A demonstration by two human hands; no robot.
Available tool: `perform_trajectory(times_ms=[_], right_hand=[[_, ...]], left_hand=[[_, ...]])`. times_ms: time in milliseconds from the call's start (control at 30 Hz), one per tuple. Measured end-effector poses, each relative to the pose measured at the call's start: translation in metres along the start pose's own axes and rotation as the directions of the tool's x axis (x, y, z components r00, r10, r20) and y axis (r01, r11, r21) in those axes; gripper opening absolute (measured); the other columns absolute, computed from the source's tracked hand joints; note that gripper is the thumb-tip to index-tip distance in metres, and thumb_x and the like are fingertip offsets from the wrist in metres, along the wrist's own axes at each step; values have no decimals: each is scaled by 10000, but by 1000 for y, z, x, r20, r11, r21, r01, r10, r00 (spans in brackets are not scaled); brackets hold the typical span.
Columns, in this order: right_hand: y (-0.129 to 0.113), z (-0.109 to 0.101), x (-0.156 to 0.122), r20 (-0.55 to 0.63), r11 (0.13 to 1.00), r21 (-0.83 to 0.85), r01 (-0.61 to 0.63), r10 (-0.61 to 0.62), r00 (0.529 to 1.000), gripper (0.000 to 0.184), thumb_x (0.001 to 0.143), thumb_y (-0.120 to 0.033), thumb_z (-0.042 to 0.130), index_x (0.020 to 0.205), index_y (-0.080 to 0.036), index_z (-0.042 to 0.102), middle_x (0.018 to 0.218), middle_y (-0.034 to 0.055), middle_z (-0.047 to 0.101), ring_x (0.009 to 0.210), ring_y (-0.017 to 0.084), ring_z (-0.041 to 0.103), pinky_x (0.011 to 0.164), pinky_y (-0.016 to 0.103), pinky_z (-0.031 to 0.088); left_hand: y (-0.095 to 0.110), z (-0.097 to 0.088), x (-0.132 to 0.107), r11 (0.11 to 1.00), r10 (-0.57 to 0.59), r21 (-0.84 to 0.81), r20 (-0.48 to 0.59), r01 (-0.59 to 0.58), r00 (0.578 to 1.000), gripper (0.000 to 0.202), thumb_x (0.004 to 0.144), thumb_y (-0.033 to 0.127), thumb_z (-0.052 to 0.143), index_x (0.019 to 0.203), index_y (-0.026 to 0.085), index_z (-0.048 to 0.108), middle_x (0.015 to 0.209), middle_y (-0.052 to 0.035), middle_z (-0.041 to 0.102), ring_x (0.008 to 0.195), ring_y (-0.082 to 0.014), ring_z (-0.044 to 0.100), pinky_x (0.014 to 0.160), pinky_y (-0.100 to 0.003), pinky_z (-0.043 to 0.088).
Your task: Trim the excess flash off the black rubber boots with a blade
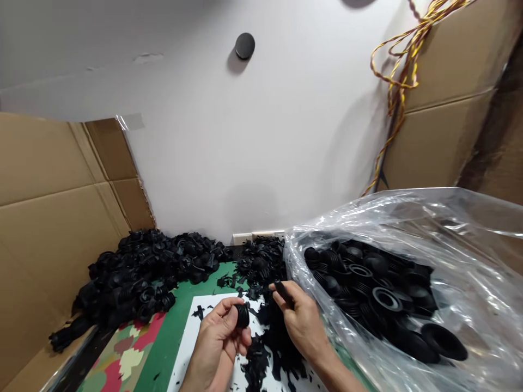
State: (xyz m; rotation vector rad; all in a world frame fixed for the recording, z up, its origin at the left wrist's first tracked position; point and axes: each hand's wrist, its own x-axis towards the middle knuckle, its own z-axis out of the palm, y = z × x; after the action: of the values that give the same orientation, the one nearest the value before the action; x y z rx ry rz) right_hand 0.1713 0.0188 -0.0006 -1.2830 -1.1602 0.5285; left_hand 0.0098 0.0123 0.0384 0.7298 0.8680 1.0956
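Note:
My left hand (220,337) pinches a small black ribbed rubber bellows (242,316) between thumb and fingers, above a white sheet (188,332). To its right, my right hand (300,321) is closed around a dark, narrow piece (284,294); whether it is a tool or a rubber strip, I cannot tell. The two hands are apart. Beneath and between them lie black rubber scraps (257,362), scattered over the white sheet.
A heap of black rubber parts (151,267) rises at the left, beside a cardboard panel (53,228). More scraps (261,258) pile against the wall. A clear plastic bag (408,212) at the right holds black bellows parts (368,283). Yellow-brown twisted wires (402,81) hang above.

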Motion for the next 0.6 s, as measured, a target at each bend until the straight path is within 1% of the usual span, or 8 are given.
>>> perform_trajectory(times_ms=[67,133,233,300,367,467,533,600], right_hand=[[-2,1,-3,13,999,24,34,-34,999,141,737,-261,547,776,-203,669,840,68,673,788,236,615,705,321,477],[-3,2,-5,0,998,34,58,-58,998,148,744,-252,550,805,-204,676,864,77,667,808,239,621,717,326,489],[-7,0,-9,3,998,29,52,-52,999,186,799,-319,530,736,-204,662,752,57,643,706,217,604,638,295,482],[-10,-1,-13,52,999,26,25,-26,998,270,830,-378,506,675,-204,642,657,32,611,620,194,570,574,272,456],[-12,0,-17,123,999,37,2,-6,992,296,838,-396,503,650,-202,626,611,15,585,571,175,540,536,256,433],[-14,7,-27,231,994,108,1,-26,973,149,791,-292,560,706,-206,648,657,10,605,569,161,535,526,241,424],[-13,15,-35,240,984,178,-5,-39,970,72,720,-194,596,744,-214,660,693,8,614,597,163,547,552,240,431],[-12,22,-41,219,971,235,-44,-9,976,103,668,-149,612,736,-212,657,698,6,605,620,166,552,581,246,437]], left_hand=[[-2,-6,5,999,12,-42,-16,-13,1000,274,588,287,827,770,134,691,554,-1,604,436,-93,548,380,-165,378],[-6,-10,6,997,11,-71,-26,-13,1000,263,604,282,818,778,133,690,604,-9,619,446,-93,554,375,-166,380],[-11,-13,6,996,12,-87,-37,-15,999,258,619,281,807,795,134,687,700,-32,655,454,-94,566,358,-166,381],[-12,-14,6,996,12,-86,-27,-14,1000,267,623,287,803,809,138,683,735,-43,671,454,-99,575,343,-163,382],[-13,-14,7,995,5,-95,-8,-5,1000,286,621,307,803,825,151,677,749,-48,685,443,-103,581,330,-161,383],[-16,-16,8,992,-26,-127,-9,24,1000,322,602,342,815,837,176,670,751,-37,699,386,-87,557,316,-162,382],[-18,-17,9,991,-40,-125,-29,37,999,343,582,348,827,838,180,671,731,-32,701,353,-76,534,314,-164,382],[-20,-16,8,995,-36,-93,-46,31,998,359,573,349,833,842,169,678,725,-42,702,362,-82,541,319,-167,385]])
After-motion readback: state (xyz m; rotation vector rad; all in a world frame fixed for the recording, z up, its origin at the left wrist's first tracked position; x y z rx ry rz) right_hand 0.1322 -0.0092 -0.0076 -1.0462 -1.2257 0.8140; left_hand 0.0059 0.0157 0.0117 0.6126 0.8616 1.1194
